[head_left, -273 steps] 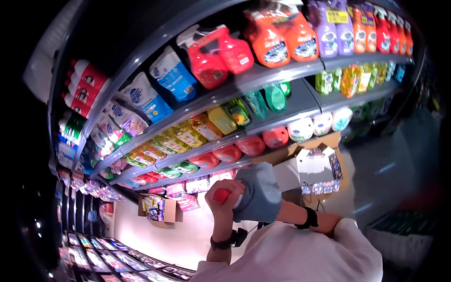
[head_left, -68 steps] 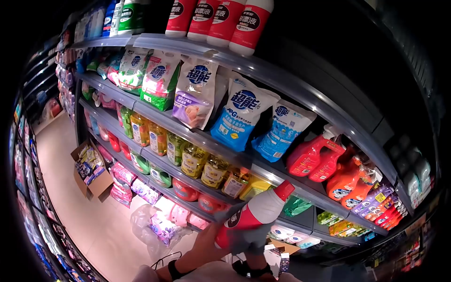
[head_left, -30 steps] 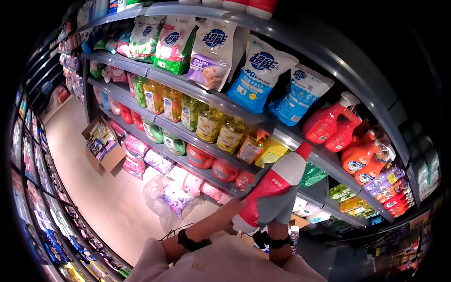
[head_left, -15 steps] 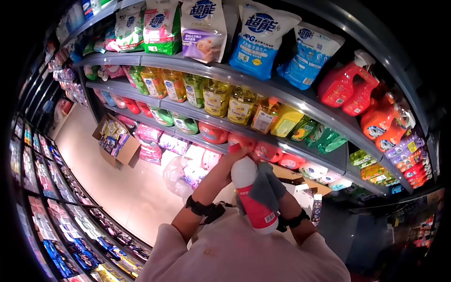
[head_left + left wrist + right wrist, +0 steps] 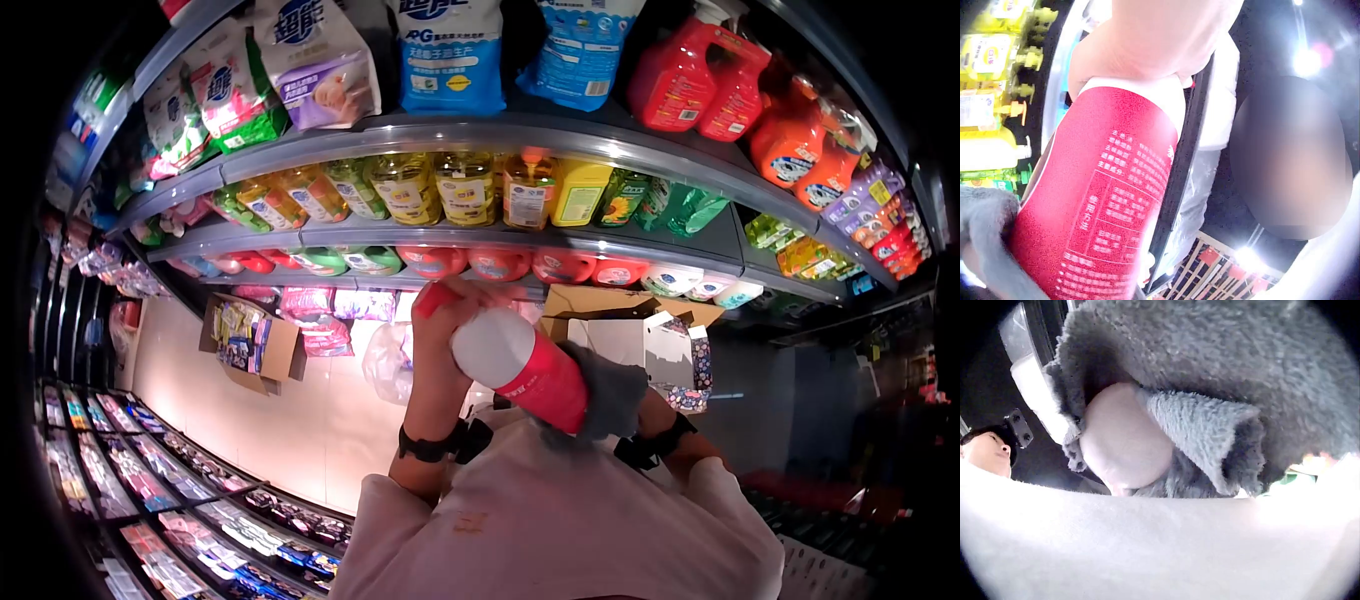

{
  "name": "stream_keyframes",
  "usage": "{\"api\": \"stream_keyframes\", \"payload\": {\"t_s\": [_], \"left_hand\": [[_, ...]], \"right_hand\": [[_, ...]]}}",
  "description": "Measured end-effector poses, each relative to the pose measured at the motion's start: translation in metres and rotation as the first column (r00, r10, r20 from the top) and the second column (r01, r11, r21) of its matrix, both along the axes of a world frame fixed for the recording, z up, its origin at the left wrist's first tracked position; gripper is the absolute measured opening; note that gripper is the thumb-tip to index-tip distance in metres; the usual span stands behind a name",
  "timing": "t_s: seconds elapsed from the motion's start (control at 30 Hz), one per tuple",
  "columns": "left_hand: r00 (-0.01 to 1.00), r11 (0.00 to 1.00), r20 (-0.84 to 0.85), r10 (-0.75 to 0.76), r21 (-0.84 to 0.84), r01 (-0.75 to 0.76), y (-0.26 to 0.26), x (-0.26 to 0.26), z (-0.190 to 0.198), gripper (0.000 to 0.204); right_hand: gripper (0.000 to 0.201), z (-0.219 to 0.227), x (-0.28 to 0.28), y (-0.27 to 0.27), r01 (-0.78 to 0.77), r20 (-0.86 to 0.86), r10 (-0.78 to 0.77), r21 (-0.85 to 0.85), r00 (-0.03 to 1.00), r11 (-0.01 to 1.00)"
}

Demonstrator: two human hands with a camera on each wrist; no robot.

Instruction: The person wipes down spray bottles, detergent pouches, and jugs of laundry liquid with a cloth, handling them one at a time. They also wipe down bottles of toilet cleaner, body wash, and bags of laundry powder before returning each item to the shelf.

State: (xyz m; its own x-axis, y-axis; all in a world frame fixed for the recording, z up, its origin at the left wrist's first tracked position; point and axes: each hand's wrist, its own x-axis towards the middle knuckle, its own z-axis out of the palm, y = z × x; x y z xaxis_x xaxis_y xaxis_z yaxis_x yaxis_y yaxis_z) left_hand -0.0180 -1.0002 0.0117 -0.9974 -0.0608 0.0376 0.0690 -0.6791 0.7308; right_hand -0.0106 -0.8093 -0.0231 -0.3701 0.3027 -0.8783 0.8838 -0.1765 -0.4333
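A red and white bottle point(image 5: 545, 380) lies tilted before the chest in the head view, its red cap up and to the left. The left hand point(image 5: 447, 312) grips it around the neck by the cap. A grey cloth point(image 5: 610, 392) wraps the bottle's lower end, and the right hand, mostly hidden under that cloth, holds it there. In the left wrist view the bottle's printed red label point(image 5: 1104, 187) faces the camera, with the left hand point(image 5: 1154, 44) above it and the cloth point(image 5: 991, 237) at lower left. The right wrist view shows the right hand point(image 5: 1125, 437) inside the fluffy cloth point(image 5: 1210, 356).
Shelves point(image 5: 400, 135) hold detergent bags, yellow bottles and red jugs ahead. On the floor stand an open carton of packets point(image 5: 280, 350), a plastic bag point(image 5: 388, 362) and an opened box point(image 5: 690, 370). A low display rack point(image 5: 170, 500) runs along the left.
The bottle has gone from cap up at the right to cap up at the left, the left hand moving from its lower part to its neck. The view has turned and dropped toward the lower shelves.
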Motion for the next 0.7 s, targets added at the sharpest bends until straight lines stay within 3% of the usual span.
{"api": "stream_keyframes", "payload": {"t_s": [0.03, 0.1, 0.13, 0.2, 0.23, 0.27, 0.3, 0.33, 0.37, 0.4, 0.43, 0.47, 0.53, 0.57, 0.6, 0.63, 0.67, 0.7], "left_hand": [[0.997, 0.996, -0.047, 0.06, -0.067, -0.063, 0.004, 0.007, 0.006, 0.017], [0.885, 0.964, -0.463, 0.051, -0.208, -0.164, 0.012, 0.017, 0.006, 0.01], [0.76, 0.927, -0.65, 0.015, -0.276, -0.254, 0.022, 0.02, 0.005, 0.013], [0.602, 0.748, -0.785, -0.146, -0.486, -0.452, 0.039, 0.029, 0.027, 0.024], [0.547, 0.7, -0.819, -0.174, -0.494, -0.516, 0.048, 0.031, 0.03, 0.025], [0.477, 0.689, -0.853, -0.214, -0.478, -0.545, 0.052, 0.028, 0.03, 0.025], [0.45, 0.747, -0.872, -0.191, -0.427, -0.51, 0.052, 0.02, 0.02, 0.023], [0.426, 0.799, -0.89, -0.163, -0.373, -0.473, 0.049, 0.012, 0.008, 0.022], [0.502, 0.799, -0.855, -0.13, -0.389, -0.458, 0.037, 0.009, 0.006, 0.019], [0.573, 0.8, -0.814, -0.099, -0.407, -0.44, 0.025, 0.006, 0.006, 0.018], [0.706, 0.855, -0.707, 0.053, -0.333, -0.398, 0.022, 0.006, 0.012, 0.017], [0.815, 0.896, -0.549, 0.185, -0.246, -0.369, 0.019, 0.009, 0.014, 0.017], [0.832, 0.912, -0.532, 0.155, -0.246, -0.327, 0.004, 0.006, 0.016, 0.017], [0.813, 0.894, -0.571, 0.114, -0.297, -0.335, 0.003, 0.009, 0.018, 0.016], [0.797, 0.892, -0.594, 0.11, -0.294, -0.342, 0.009, 0.013, 0.016, 0.016], [0.777, 0.88, -0.624, 0.084, -0.319, -0.351, 0.013, 0.015, 0.017, 0.015], [0.755, 0.868, -0.653, 0.06, -0.34, -0.363, 0.015, 0.015, 0.017, 0.014], [0.757, 0.875, -0.653, 0.013, -0.359, -0.325, 0.015, 0.015, 0.016, 0.014]], "right_hand": [[0.051, 0.01, -0.004, 0.005, -0.111, -0.154, 0.078, -0.216, 0.985, 0.97], [0.035, 0.019, -0.003, 0.019, -0.39, -0.482, 0.107, -0.536, 0.869, 0.749], [0.04, -0.052, -0.008, 0.03, -0.636, -0.821, -0.03, -0.465, 0.57, 0.616], [0.035, -0.029, 0.007, 0.004, -0.33, -0.929, -0.154, -0.269, 0.335, 0.905], [0.035, -0.037, 0.003, 0.005, -0.311, -0.928, -0.165, -0.273, 0.333, 0.91], [0.036, -0.054, -0.008, 0.007, -0.395, -0.896, -0.309, -0.421, 0.318, 0.816], [0.036, -0.071, -0.019, 0.009, -0.483, -0.842, -0.442, -0.539, 0.309, 0.69], [0.036, -0.087, -0.022, 0.012, -0.478, -0.845, -0.445, -0.535, 0.298, 0.696], [0.036, -0.101, -0.021, 0.011, -0.373, -0.988, 0.115, 0.069, 0.101, 0.925], [0.036, -0.114, -0.019, 0.013, -0.156, -0.745, 0.666, 0.655, 0.024, 0.739], [0.038, -0.083, -0.013, -0.002, 0.191, -0.579, 0.807, 0.81, 0.118, 0.554], [0.038, -0.045, -0.009, -0.009, 0.201, -0.58, 0.804, 0.81, 0.131, 0.551], [0.042, 0.008, -0.005, -0.013, 0.245, -0.473, 0.881, 0.857, 0.022, 0.454], [0.051, -0.015, -0.012, -0.01, 0.191, -0.668, 0.733, 0.708, -0.132, 0.68], [0.051, -0.018, -0.014, -0.01, 0.197, -0.674, 0.729, 0.704, -0.119, 0.683], [0.056, -0.021, -0.017, -0.011, -0.067, -0.711, 0.677, 0.697, -0.189, 0.714], [0.061, -0.022, -0.02, -0.013, -0.328, -0.755, 0.609, 0.654, -0.242, 0.681], [0.067, 0.015, -0.018, -0.014, -0.27, -0.639, 0.704, 0.769, -0.31, 0.58]]}}
